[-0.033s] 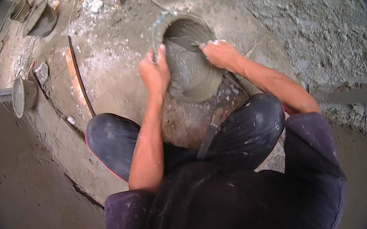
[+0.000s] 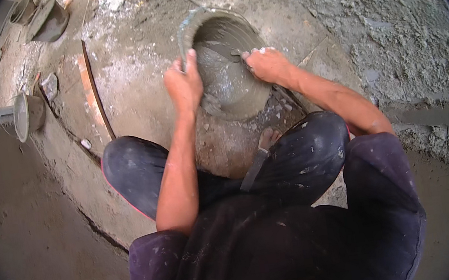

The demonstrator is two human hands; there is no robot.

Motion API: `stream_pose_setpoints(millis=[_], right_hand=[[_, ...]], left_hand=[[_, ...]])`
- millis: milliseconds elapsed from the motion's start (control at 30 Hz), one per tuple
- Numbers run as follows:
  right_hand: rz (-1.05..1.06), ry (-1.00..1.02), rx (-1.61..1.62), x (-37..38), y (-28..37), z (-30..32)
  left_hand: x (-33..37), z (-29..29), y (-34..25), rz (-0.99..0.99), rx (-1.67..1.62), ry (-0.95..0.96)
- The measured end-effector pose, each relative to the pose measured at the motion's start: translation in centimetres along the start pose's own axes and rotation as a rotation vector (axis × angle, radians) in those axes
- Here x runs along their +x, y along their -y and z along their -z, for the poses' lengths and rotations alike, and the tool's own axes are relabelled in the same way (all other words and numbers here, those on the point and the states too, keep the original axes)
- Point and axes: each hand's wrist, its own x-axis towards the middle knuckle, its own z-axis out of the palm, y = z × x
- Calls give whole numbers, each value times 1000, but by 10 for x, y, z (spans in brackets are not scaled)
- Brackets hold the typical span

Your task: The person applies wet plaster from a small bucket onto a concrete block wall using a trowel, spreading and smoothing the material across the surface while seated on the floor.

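A mortar-caked bucket (image 2: 224, 27) is tilted in front of me, its mouth facing my way. Wet grey mortar (image 2: 237, 84) lies inside it. My left hand (image 2: 184, 86) is closed on the bucket's left rim, thumb along the edge. At the right side of the mouth, my right hand (image 2: 268, 65) is wrapped round the handle of a trowel (image 2: 235, 53). Its curved neck shows beside my fingers, while its blade is smeared with mortar and hard to make out inside the bucket.
A small bucket (image 2: 29, 116) stands at the left by a ledge edge. Farther back lie a shallow basin (image 2: 50, 22) and another pail (image 2: 22, 11). A thin wooden strip (image 2: 92, 92) rests left of my knee. Rough wet mortar (image 2: 397, 32) covers the ground at right.
The bucket's rim has shifted slightly left and toward the far side, with my left hand moving left along with it. The mortar inside has slumped or been stirred. My right hand has barely moved.
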Motion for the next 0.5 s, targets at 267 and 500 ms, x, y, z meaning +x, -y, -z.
stream_pose_setpoints(millis=[267, 500], right_hand=[[55, -85, -33, 38, -10, 45], [190, 112, 17, 13, 12, 25]], left_hand=[[-1, 4, -3, 14, -130, 35], [2, 11, 6, 162, -101, 44]])
